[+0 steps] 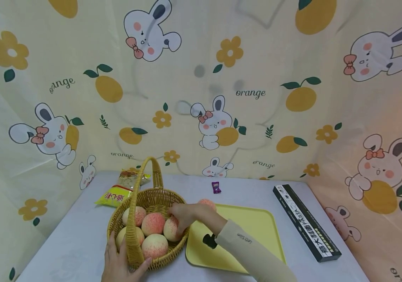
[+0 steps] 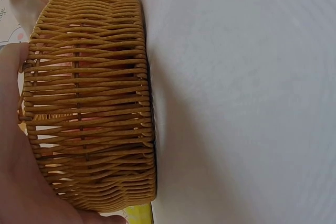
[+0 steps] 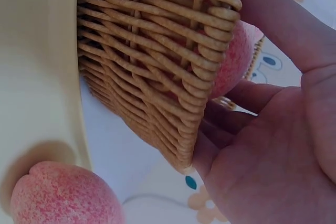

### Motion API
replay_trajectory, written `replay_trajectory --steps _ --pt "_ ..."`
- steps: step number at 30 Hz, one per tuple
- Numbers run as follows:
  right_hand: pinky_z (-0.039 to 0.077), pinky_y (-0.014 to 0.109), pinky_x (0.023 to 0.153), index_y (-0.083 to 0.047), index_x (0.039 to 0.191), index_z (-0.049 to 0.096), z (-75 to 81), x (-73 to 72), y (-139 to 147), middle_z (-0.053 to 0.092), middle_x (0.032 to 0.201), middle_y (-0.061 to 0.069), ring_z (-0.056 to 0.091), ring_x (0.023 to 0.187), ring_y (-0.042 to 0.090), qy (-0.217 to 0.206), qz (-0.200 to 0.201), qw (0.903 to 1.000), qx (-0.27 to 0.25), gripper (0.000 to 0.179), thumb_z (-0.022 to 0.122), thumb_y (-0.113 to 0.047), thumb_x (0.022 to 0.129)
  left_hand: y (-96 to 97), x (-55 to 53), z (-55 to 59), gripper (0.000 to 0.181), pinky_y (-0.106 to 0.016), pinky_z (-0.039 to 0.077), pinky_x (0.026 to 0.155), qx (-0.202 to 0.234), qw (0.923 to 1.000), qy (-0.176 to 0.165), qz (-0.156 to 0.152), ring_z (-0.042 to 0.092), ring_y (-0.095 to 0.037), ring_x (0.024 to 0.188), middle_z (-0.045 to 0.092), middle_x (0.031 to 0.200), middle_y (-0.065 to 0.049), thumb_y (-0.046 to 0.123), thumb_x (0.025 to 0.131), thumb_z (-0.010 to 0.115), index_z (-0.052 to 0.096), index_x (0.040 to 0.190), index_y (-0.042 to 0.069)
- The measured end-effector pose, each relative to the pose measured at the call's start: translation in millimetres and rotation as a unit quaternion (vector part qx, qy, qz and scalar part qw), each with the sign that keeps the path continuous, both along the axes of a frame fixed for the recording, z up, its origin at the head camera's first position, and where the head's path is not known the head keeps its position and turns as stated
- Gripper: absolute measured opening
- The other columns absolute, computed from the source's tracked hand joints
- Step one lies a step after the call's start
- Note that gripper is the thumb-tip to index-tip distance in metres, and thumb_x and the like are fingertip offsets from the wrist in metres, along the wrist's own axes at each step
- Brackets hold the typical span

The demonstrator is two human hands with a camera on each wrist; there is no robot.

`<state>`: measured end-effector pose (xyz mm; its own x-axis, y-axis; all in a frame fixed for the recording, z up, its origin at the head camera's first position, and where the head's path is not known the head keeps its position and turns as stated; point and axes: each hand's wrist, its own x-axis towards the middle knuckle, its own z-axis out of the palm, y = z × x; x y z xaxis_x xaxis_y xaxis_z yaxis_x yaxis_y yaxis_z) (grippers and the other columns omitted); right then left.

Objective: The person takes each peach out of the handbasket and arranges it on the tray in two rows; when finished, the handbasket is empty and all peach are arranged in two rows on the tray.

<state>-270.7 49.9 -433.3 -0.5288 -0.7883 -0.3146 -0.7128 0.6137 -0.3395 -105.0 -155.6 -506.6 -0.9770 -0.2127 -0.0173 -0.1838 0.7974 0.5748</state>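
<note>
Golden-brown wicker forms the single basket (image 1: 167, 259), which stands on the white table (image 1: 67, 243) with five peaches (image 1: 153, 224) visible inside it; a sixth, the lone peach (image 1: 207, 203), sits on the one yellow tray (image 1: 250, 231) at its far left corner. The right hand (image 1: 187, 214) is curled round the rightmost peach (image 1: 171, 231), beside the basket's right wall, while the left hand (image 1: 118, 260) grips the basket's near left side, thumb and fingers spread round it. The peaches are round and pale cream, speckled with pink to deep red, the middle one reddest; a tall arched handle (image 1: 156, 172) rises over them. Farther out are one yellow macaroni packet (image 1: 118, 192) behind the basket, one small purple wrapped sweet (image 1: 216, 187), and one long black pasta box (image 1: 306, 223) right of the tray. The right forearm hides part of the tray and of the lone peach, the handle crosses the two left peaches, and the dark patch (image 1: 209, 241) at the right wrist is hard to make out.
</note>
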Motion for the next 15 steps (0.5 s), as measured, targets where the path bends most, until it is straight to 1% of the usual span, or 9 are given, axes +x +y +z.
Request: replay_trajectory --steps 7,11,15 --pt "0.047 0.018 0.084 -0.002 0.126 0.058 -1.5 3.9 -0.9 0.059 0.112 0.002 0.055 0.098 0.006 0.01 0.0 0.9999 0.008 0.064 0.09 -0.023 0.075 1.0 0.9 -0.6 0.116 -0.073 0.031 0.101 -0.001 1.0 0.007 0.0 0.011 -0.059 0.14 -0.004 0.156 -0.035 0.076 0.075 0.067 0.03 0.152 -0.003" --pt "0.047 0.018 0.085 -0.003 0.127 0.059 -3.4 3.7 0.5 0.059 0.111 0.002 0.055 0.098 0.006 0.014 0.0 0.9999 0.002 0.063 0.089 -0.022 0.075 1.4 0.2 1.5 0.118 -0.073 0.03 0.102 0.002 1.0 -0.001 0.003 0.01 -0.059 0.14 -0.005 0.157 -0.035 0.078 0.075 0.066 0.029 0.152 -0.003" --pt "0.047 0.019 0.087 -0.005 0.127 0.06 -6.9 1.8 2.9 0.058 0.113 0.001 0.055 0.101 0.006 0.016 0.004 0.9998 -0.015 0.063 0.089 -0.023 0.075 1.7 0.1 3.4 0.12 -0.073 0.028 0.103 0.005 0.9999 -0.013 0.006 0.008 -0.059 0.141 -0.006 0.157 -0.035 0.079 0.074 0.065 0.028 0.153 -0.003"
